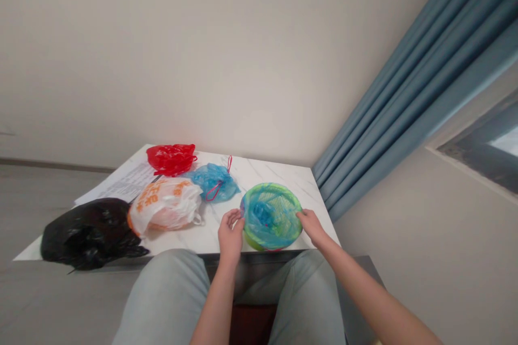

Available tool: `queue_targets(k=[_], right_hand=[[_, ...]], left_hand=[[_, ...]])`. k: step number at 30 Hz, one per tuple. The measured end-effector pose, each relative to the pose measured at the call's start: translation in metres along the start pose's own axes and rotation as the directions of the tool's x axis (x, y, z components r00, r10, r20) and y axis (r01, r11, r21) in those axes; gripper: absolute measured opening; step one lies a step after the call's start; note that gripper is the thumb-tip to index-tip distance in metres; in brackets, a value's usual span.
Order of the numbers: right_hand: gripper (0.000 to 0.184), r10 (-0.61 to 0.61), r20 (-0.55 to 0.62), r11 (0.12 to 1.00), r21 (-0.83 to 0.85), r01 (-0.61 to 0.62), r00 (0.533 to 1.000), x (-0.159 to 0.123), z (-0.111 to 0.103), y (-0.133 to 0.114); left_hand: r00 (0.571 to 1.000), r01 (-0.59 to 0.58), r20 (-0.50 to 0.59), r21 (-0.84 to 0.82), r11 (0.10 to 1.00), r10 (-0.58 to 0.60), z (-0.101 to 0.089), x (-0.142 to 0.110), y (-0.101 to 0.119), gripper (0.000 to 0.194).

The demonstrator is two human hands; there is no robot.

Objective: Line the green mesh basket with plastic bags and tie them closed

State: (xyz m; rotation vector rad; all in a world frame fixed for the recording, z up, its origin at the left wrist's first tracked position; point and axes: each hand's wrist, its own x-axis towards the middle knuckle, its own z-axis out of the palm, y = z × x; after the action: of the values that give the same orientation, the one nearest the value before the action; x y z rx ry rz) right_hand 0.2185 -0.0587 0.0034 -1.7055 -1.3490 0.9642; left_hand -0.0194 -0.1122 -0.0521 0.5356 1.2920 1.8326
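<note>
A round green mesh wastebasket [253, 241] stands near the table's front edge, its mouth turned up toward me. A thin blue garbage bag [262, 218] lines it and is folded over the rim. My left hand [231, 230] grips the bag's edge at the left of the rim, fingers curled. Across from it, my right hand [312, 225] pinches the bag and rim on the right side. Behind my left hand lies another blue garbage bag [214, 180], crumpled, with pink drawstrings.
A red plastic bag [170, 159], a white bag with orange print [168, 205] and a black bag [91, 233] lie to the left. Printed paper [117, 183] is partly under them. A wall [259, 64] backs the marble-look table [279, 170]; a blue curtain [404, 81] hangs right.
</note>
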Motion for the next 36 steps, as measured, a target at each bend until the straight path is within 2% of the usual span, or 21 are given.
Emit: queue_targets(k=[3,7,10,12,14,16,19,22,24,26,30,33,36], right_hand=[[0.015,0.154,0.109,0.972,0.162,-0.170,0.982,-0.021,-0.015,0.000],[0.024,0.275,0.079,0.899,0.332,-0.286,0.958,-0.037,-0.028,0.013],[0.019,0.323,-0.028,0.891,0.347,-0.294,0.946,-0.029,-0.035,0.029],[0.013,0.358,-0.081,0.882,0.357,-0.308,0.930,-0.017,-0.037,0.039],[0.009,0.392,-0.076,0.863,0.377,-0.337,0.917,-0.002,-0.038,0.047],[0.009,0.413,-0.012,0.838,0.395,-0.376,0.910,0.017,-0.036,0.050],[0.011,0.428,0.148,0.799,0.398,-0.450,0.891,0.045,-0.028,0.050],[0.012,0.427,0.322,0.776,0.348,-0.525,0.845,0.071,-0.019,0.047],[0.013,0.420,0.441,0.771,0.287,-0.568,0.793,0.084,-0.015,0.044],[0.015,0.408,0.547,0.774,0.218,-0.595,0.731,0.093,-0.013,0.041],[0.014,0.382,0.672,0.802,0.101,-0.589,0.635,0.102,-0.015,0.039],[0.014,0.365,0.701,0.831,0.052,-0.554,0.613,0.101,-0.018,0.040],[0.013,0.354,0.694,0.861,0.021,-0.509,0.627,0.096,-0.019,0.042]], left_hand=[[1.000,-0.005,0.020,-0.092,0.996,0.007,0.001,-0.001,-0.007,0.031],[0.996,0.042,-0.076,-0.114,0.993,-0.050,0.003,-0.004,-0.014,0.038],[0.957,0.249,-0.126,-0.101,0.963,-0.261,0.003,-0.006,-0.014,0.031],[0.899,0.412,-0.125,-0.083,0.907,-0.419,0.001,-0.006,-0.010,0.019],[0.843,0.522,-0.117,-0.055,0.851,-0.525,-0.004,-0.003,-0.005,0.012],[0.808,0.582,-0.101,-0.018,0.813,-0.581,-0.012,-0.001,0.002,0.009],[0.756,0.655,-0.043,0.052,0.754,-0.653,-0.023,0.002,0.015,0.007],[0.710,0.677,0.111,0.163,0.717,-0.696,-0.029,0.002,0.026,0.015],[0.693,0.648,0.215,0.235,0.725,-0.689,-0.031,0.001,0.030,0.024],[0.701,0.610,0.257,0.266,0.746,-0.665,-0.031,0.001,0.030,0.034],[0.743,0.570,0.222,0.285,0.771,-0.631,-0.031,0.001,0.024,0.039],[0.766,0.555,0.191,0.284,0.781,-0.614,-0.033,0.002,0.019,0.038],[0.785,0.526,0.182,0.308,0.792,-0.592,-0.034,0.003,0.017,0.037]])
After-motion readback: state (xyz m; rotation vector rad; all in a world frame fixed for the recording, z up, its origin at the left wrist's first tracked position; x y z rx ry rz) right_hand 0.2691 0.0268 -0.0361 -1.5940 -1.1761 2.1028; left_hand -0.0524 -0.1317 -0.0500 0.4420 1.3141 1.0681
